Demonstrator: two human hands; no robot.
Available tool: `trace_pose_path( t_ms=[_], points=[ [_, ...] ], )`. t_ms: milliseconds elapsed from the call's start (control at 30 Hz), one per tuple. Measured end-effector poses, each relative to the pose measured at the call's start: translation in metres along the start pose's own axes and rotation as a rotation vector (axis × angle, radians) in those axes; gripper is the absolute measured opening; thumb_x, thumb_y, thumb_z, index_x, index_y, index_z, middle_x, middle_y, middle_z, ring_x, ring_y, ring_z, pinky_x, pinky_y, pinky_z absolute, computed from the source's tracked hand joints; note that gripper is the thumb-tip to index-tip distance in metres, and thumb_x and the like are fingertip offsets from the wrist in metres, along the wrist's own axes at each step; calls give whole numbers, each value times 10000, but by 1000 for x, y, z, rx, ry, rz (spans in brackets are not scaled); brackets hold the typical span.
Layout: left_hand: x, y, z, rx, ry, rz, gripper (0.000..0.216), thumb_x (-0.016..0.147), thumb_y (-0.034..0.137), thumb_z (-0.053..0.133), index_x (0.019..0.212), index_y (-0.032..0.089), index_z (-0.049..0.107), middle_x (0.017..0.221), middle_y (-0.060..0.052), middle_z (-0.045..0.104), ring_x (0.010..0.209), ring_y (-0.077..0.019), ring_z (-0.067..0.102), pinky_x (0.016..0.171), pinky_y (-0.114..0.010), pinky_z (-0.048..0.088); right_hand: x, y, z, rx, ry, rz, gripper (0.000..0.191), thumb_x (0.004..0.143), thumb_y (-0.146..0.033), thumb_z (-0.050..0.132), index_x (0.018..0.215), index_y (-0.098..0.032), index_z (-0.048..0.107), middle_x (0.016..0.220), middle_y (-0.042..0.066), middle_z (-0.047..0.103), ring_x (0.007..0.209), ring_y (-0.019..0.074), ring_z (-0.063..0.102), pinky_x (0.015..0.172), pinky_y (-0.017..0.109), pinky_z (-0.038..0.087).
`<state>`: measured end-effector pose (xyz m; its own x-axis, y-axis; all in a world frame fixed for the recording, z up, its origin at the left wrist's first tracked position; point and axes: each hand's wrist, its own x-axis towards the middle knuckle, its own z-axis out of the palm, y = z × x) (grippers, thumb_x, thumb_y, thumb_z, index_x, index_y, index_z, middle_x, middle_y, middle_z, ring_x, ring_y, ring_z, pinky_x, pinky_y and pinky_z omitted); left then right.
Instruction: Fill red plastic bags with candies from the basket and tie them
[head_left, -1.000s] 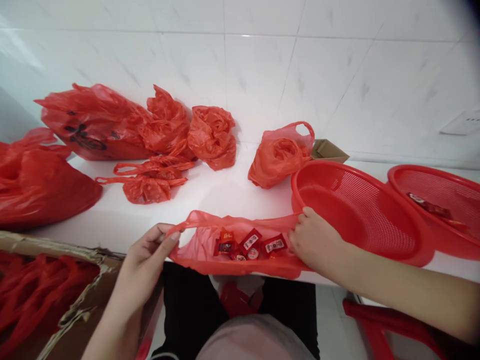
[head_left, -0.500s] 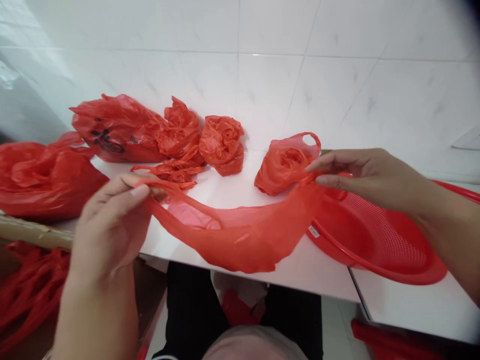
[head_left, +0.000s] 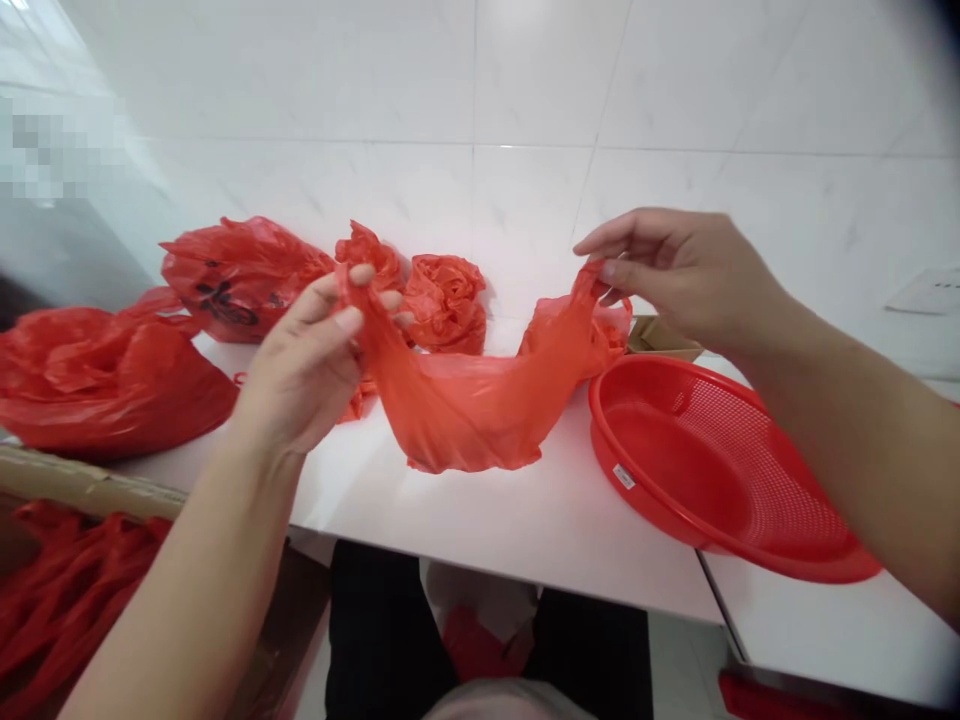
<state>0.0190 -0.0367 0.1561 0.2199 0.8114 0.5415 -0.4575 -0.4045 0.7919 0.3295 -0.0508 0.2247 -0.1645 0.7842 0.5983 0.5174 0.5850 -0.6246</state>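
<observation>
A red plastic bag hangs in a U shape between my two hands, above the white table. My left hand pinches one end of it between thumb and fingers. The other end is held by my right hand, thumb against fingertips. Behind the held bag sits a crumpled red bag, partly hidden by it. Another bunched red bag stands to the left of that one, near the wall. Whatever the held bag may contain cannot be made out.
A red perforated basket stands at the right, with a small cardboard box behind it. Large red bags lie on the left. Below them, an open cardboard box holds red plastic bags. A tiled wall rises behind the table.
Both hands have risen and come closer together, the left moving right and the right moving slightly left. The bag between them now sags into a deeper U.
</observation>
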Motion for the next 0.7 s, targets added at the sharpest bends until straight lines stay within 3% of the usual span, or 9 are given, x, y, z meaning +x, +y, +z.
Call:
trace_pose_path(
  t_ms=[100, 167, 233, 300, 367, 433, 500, 633, 700],
  points=[
    [11, -8, 8, 260, -236, -164, 650, 844, 185, 676, 1418, 333, 409, 848, 14, 690, 796, -162, 669, 827, -355, 533, 6, -3, 11, 124, -10, -74, 174, 828, -55, 611, 948, -155, 687, 736, -22, 643, 699, 87, 636, 681, 248, 549],
    [19, -12, 20, 422, -364, -318, 710, 795, 223, 738, 1412, 344, 411, 807, 32, 646, 745, -149, 641, 795, -339, 527, 9, -8, 26, 182, -115, -117, 160, 829, -70, 607, 935, -164, 680, 749, -20, 635, 707, 95, 631, 682, 254, 545],
    [26, -16, 34, 509, -466, -435, 509, 752, 274, 771, 1222, 283, 576, 809, 21, 614, 745, -153, 619, 753, -321, 523, 12, -15, 46, 216, -225, -162, 158, 842, -82, 575, 933, -167, 671, 782, -8, 640, 745, 108, 625, 700, 266, 536],
    [30, -20, 45, 538, -519, -497, 221, 768, 351, 746, 899, 206, 642, 722, 15, 558, 666, -137, 568, 658, -283, 503, 14, -21, 67, 237, -290, -211, 170, 850, -88, 535, 931, -171, 660, 844, 4, 649, 812, 121, 619, 740, 280, 525],
    [31, -25, 48, 532, -491, -531, 279, 814, 411, 687, 701, 181, 575, 594, 44, 435, 529, -89, 438, 555, -239, 444, 14, -23, 82, 240, -301, -231, 196, 854, -100, 505, 960, -181, 649, 938, 15, 656, 880, 129, 611, 786, 293, 514],
    [29, -30, 46, 480, -404, -570, 358, 849, 442, 638, 641, 177, 514, 544, 71, 327, 464, -58, 304, 498, -212, 378, 10, -16, 88, 213, -282, -198, 242, 851, -120, 495, 1035, -197, 633, 1064, 24, 644, 931, 134, 602, 819, 302, 506],
    [27, -34, 41, 396, -332, -607, 377, 867, 444, 616, 640, 177, 476, 552, 75, 314, 460, -48, 270, 485, -198, 346, 4, -1, 89, 167, -278, -128, 268, 841, -154, 525, 1088, -209, 614, 1113, 27, 630, 943, 138, 597, 818, 305, 504],
    [23, -42, 36, 269, -272, -656, 417, 881, 424, 611, 613, 181, 403, 536, 91, 254, 437, -39, 222, 435, -177, 267, -9, 27, 85, 185, -362, 28, 194, 828, -226, 597, 1020, -194, 599, 809, -11, 624, 745, 120, 593, 704, 282, 506],
    [23, -47, 36, 228, -252, -653, 378, 883, 403, 614, 632, 176, 444, 514, 97, 257, 416, -38, 227, 418, -179, 246, -16, 29, 83, 233, -339, 42, 162, 834, -246, 611, 986, -196, 587, 738, -29, 595, 688, 108, 579, 670, 267, 500]
  ],
)
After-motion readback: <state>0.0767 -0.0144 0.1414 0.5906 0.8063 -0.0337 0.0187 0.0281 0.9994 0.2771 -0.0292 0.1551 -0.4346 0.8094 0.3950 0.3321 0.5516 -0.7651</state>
